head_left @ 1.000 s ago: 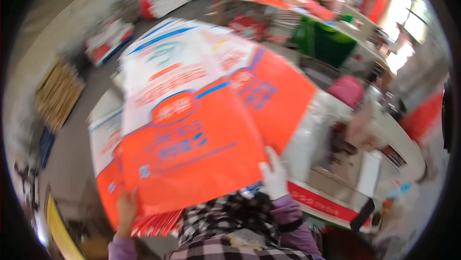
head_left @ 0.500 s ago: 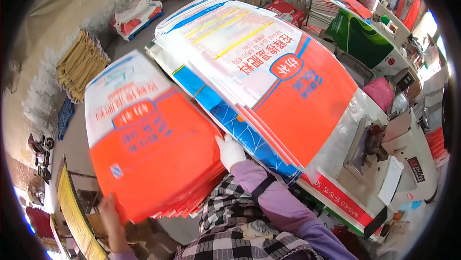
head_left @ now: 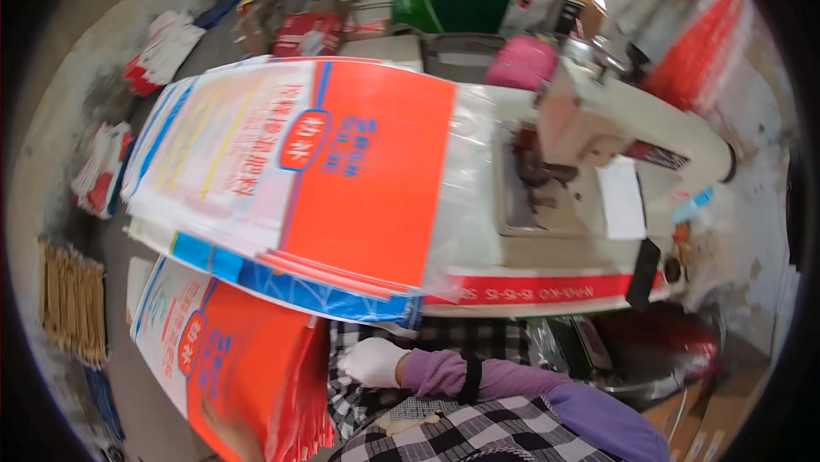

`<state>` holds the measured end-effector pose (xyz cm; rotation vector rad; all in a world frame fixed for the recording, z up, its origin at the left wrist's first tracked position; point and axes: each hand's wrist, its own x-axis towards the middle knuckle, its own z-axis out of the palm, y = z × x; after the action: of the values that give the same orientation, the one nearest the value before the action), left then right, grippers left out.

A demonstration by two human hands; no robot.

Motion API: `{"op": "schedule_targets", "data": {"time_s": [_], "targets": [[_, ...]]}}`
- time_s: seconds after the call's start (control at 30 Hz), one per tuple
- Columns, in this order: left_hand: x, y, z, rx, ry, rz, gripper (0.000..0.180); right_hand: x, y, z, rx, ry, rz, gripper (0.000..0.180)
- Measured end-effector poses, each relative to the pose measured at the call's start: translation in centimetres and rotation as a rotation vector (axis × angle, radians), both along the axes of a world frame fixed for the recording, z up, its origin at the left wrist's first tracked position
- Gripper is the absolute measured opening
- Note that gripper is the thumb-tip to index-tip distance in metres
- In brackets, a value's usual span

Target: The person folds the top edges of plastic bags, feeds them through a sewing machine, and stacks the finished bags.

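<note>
A stack of orange-and-white printed plastic bags (head_left: pixel 256 334) hangs tilted at the near left, with its lower edges fanned out. My bare left hand (head_left: pixel 231 428) lies against the face of this stack, its fingers smeared by motion. Beside the stack, in front of my checked clothing (head_left: pixel 478 432), my right hand (head_left: pixel 373 364) wears a white glove. Its fingers are curled in, and whatever they may hold is hidden. On the table a second pile of orange-and-white bags (head_left: pixel 389 154) lies flat. Blue printed bags (head_left: pixel 256 276) stick out under that pile's near edge.
A sewing machine (head_left: pixel 632 116) stands at the right of the table, whose red front edge (head_left: pixel 530 287) faces me. Behind are a pink bundle (head_left: pixel 523 62) and a green sheet (head_left: pixel 453 2). Along the left wall sit brown sacks (head_left: pixel 73 304) and folded white-and-red bags (head_left: pixel 102 170).
My view has swung to the right. The hand-held stack now sits lower, partly behind the table pile's near edge. My right hand has come off the stack to in front of my clothing.
</note>
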<state>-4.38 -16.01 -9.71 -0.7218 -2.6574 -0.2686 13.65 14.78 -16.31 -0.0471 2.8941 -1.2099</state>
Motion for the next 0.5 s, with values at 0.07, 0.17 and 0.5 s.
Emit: {"op": "schedule_targets", "data": {"time_s": [0.07, 0.17, 0.5], "targets": [[3.9, 15.2, 3.8, 0.706, -0.795, -0.308, 0.034, 1.7, 0.6, 4.7, 0.007, -0.110, 0.147, 0.021], [11.9, 34.1, 2.1, 0.356, -0.336, -1.138, 0.034, 2.8, -0.2, 2.7, -0.006, 0.124, -0.055, 0.024], [9.1, 46.8, -5.8, 0.531, -1.249, -0.997, 0.016, 16.7, 16.6, 7.2, -0.250, 0.241, -1.233, 0.034]]}}
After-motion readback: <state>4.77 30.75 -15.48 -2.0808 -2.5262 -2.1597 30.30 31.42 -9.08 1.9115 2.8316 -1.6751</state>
